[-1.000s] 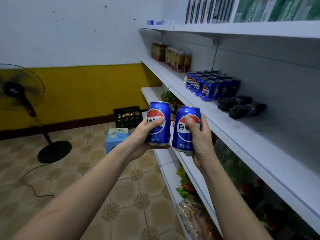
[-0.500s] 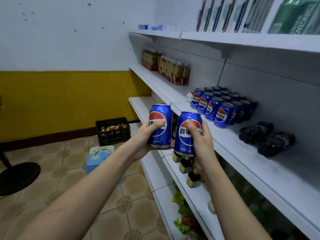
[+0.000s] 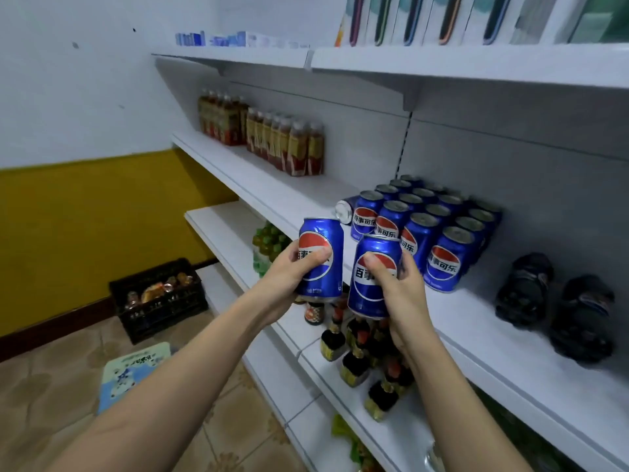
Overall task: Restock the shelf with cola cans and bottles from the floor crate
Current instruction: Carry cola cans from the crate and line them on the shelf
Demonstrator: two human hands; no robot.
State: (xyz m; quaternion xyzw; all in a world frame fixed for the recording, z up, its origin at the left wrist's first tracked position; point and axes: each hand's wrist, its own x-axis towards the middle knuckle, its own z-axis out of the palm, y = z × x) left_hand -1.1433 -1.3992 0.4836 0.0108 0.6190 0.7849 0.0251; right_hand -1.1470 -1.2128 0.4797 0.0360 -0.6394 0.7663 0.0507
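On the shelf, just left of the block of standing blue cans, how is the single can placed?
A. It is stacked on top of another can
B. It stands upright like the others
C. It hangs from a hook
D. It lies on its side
D: the single can lies on its side on the shelf, its round silver end facing out, beside the upright blue cans.

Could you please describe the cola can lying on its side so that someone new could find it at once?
Look at the middle shelf, where a block of upright blue cans stands against the back panel. At the block's far left end lies the tipped can. It alone rests on its side, its silver end facing out.
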